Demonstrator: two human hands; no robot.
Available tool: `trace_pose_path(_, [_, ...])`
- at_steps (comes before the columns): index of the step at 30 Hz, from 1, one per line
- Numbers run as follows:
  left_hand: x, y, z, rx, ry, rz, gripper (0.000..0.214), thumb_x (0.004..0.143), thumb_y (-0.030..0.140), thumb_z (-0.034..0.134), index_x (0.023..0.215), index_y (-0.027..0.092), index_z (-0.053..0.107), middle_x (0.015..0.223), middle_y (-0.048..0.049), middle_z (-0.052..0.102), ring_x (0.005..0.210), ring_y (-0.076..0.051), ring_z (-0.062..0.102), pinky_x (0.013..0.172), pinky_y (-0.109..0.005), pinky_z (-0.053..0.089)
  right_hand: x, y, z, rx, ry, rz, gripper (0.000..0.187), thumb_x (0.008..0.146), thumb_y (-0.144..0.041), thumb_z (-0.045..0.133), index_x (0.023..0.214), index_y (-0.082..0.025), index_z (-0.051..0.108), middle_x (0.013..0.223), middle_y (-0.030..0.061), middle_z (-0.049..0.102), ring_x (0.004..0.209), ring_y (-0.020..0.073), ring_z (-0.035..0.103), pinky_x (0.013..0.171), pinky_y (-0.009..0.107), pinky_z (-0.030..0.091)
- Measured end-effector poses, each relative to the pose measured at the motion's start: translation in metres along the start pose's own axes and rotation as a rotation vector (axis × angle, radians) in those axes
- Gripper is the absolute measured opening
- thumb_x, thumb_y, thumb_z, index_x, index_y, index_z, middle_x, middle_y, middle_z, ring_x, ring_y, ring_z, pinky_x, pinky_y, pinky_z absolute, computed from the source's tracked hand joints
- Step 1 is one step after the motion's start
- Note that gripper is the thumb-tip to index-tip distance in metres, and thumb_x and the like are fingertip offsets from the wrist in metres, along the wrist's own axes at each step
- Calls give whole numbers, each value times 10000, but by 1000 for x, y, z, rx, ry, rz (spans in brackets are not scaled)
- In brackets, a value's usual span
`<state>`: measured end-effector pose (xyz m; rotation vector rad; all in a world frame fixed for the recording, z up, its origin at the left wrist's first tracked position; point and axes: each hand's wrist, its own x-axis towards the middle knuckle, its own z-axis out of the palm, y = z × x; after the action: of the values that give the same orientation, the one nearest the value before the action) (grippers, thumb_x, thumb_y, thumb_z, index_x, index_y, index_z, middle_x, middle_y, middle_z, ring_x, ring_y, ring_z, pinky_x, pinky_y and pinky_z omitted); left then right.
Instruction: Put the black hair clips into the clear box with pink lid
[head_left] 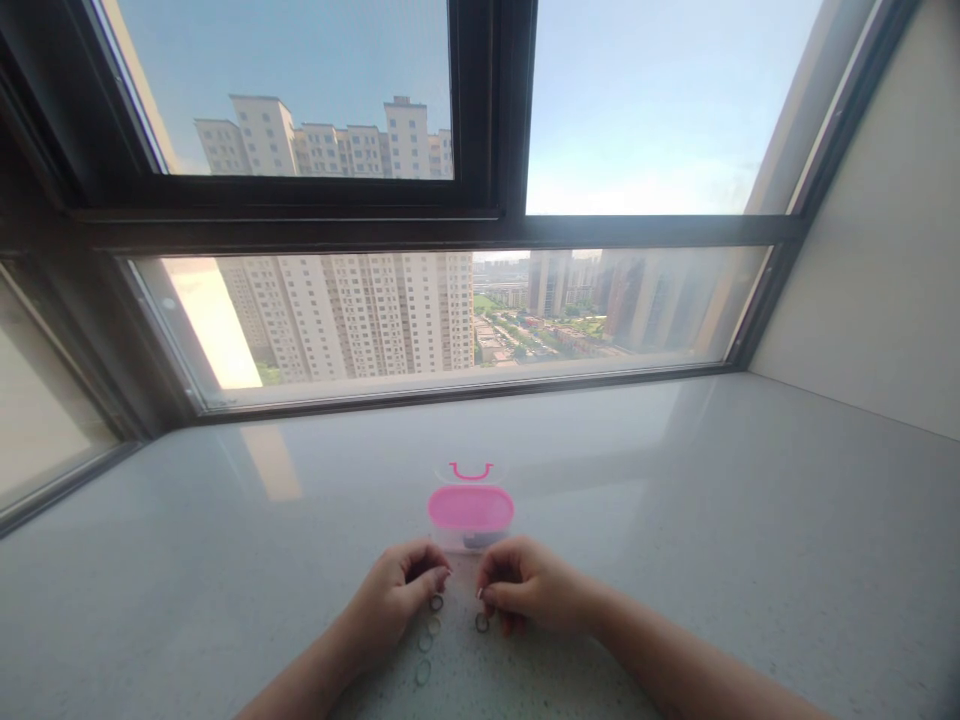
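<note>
- Head view: the left hand (pixel 409 585) and right hand (pixel 536 585) rest low over a pale speckled sill (pixel 712 520), fingertips facing each other across a narrow gap.
- The left thumb and forefinger curl close together; whether anything is pinched between them, I cannot tell.
- The right thumb and forefinger are bent together too, and I cannot tell whether they grip anything.
- Just below the left thumb lies a dark ring (pixel 436 611); beyond it, toward the wearer, three pale rings (pixel 417 673) continue the line. They seem spaced so that each can be reached singly, probably to keep them from mixing.
- Just below the right fingertips is a separate ring (pixel 482 632); touching or just apart is unclear. Both hands seem kept low because such small, flat things call for a fingertip pinch.
- Ahead of the gap between the fingers sits an oval box (pixel 471 508), pink on top with a clear lower part, probably placed there for easy reach from either side. A dark item (pixel 480 540) shows through its clear front, too indistinct to name.
- Farther from the fingers, behind the box, is a pink U-shaped piece (pixel 471 477), perhaps a handle, with a faint clear outline around it.
</note>
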<state>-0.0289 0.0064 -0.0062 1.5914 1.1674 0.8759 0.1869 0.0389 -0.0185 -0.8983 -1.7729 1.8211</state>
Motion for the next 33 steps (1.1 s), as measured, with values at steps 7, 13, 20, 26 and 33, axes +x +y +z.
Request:
trace_pose_path(7, [2, 1, 0, -13, 14, -4, 177, 781, 286, 576, 727, 122, 614, 623, 10, 551, 616, -149, 497, 599, -244, 377, 1, 3, -1, 26, -4, -10, 161, 685, -223, 652, 773, -129, 555, 629, 1, 602, 439, 84, 544, 403, 172, 395])
trace_pose_path(13, [2, 2, 0, -24, 10, -9, 189, 776, 297, 576, 708, 123, 604, 624, 5, 554, 616, -149, 494, 604, -247, 374, 2, 4, -1, 15, -7, -17, 90, 668, -98, 550, 750, -118, 583, 628, 1, 611, 436, 77, 549, 396, 156, 396])
trace_pose_path(20, [3, 0, -1, -61, 11, -19, 172, 750, 278, 563, 683, 124, 598, 615, -4, 558, 611, -153, 497, 601, -251, 370, 3, 5, -1, 39, -5, -27, 106, 663, -102, 560, 764, -122, 585, 627, 3, 615, 432, 83, 550, 403, 169, 414])
trace_pose_path(26, [4, -1, -1, -116, 13, -29, 145, 726, 264, 554, 673, 132, 582, 593, 4, 548, 587, -151, 498, 588, -249, 364, 0, 3, -1, 27, -10, -15, 96, 681, -162, 612, 759, -128, 567, 628, 4, 609, 440, 87, 550, 398, 165, 397])
trace_pose_path(33, [3, 0, -2, -84, 6, -25, 123, 706, 249, 544, 653, 140, 556, 583, 15, 517, 582, -146, 475, 575, -244, 351, 3, 3, -1, 28, -3, -24, 116, 653, -104, 543, 759, -119, 586, 620, 5, 611, 434, 86, 545, 401, 169, 397])
